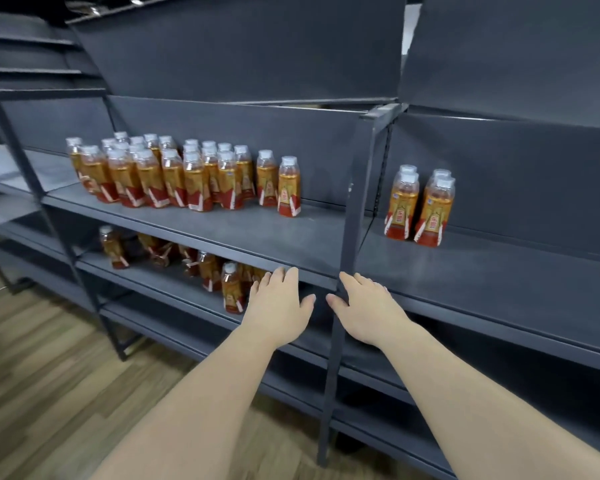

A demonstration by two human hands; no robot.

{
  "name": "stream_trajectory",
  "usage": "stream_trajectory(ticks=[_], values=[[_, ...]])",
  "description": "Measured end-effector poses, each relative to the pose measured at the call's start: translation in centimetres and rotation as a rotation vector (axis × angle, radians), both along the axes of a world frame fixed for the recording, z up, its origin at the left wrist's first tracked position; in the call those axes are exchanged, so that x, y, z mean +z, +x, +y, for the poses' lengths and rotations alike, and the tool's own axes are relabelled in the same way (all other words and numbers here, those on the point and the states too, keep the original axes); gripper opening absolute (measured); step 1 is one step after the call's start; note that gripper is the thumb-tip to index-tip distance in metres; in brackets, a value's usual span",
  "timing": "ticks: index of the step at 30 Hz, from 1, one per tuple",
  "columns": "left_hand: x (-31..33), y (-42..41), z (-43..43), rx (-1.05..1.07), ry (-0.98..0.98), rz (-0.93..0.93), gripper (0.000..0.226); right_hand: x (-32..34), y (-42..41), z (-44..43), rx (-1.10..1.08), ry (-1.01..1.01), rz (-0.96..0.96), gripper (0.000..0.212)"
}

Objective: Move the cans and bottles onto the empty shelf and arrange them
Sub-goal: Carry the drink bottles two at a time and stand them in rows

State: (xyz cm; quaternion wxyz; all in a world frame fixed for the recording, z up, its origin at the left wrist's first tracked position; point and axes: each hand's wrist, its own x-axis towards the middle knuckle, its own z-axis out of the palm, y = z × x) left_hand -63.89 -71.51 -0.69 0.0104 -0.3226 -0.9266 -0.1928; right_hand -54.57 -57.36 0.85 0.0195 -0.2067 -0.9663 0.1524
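Several orange drink bottles (174, 174) with white caps and red-gold labels stand grouped on the left part of the dark grey upper shelf (257, 233). A few more bottles (418, 206) stand on the neighbouring shelf section (482, 271) to the right. Further bottles (232, 289) sit on the lower shelf (160, 285), some lying on their sides. My left hand (278, 303) is stretched out, empty, at the front edge of the upper shelf, just right of a lower bottle. My right hand (368, 306) hovers empty at the vertical post, fingers straight.
A dark metal upright post (354, 209) divides the two shelf sections between my hands. More grey shelving (21, 188) runs off to the left. Wooden floor (49, 368) lies below. Back panels close off the shelves behind the bottles.
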Motion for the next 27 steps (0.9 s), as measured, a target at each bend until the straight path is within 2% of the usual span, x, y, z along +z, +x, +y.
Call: stream_trajectory(ticks=[5, 10, 15, 23, 27], values=[[-0.4, -3.7, -4.9, 0.047, 0.004, 0.017, 0.056, 0.0, -4.1, -4.0, 0.046, 0.012, -0.014, 0.062], [-0.7, -8.0, -8.8, 0.064, 0.031, 0.038, 0.039, -0.4, -8.6, -7.5, 0.076, 0.025, -0.029, 0.066], [0.1, -12.4, -10.9, 0.058, 0.046, 0.027, 0.035, -0.1, -12.3, -9.6, 0.048, 0.024, -0.045, 0.066], [1.0, -17.8, -11.8, -0.003, 0.01, 0.006, 0.057, 0.6, -17.1, -11.3, -0.033, 0.004, 0.001, 0.064], [0.7, -19.4, -10.8, -0.049, -0.01, -0.009, 0.06, 0.6, -19.0, -10.9, -0.067, 0.009, -0.009, 0.064]])
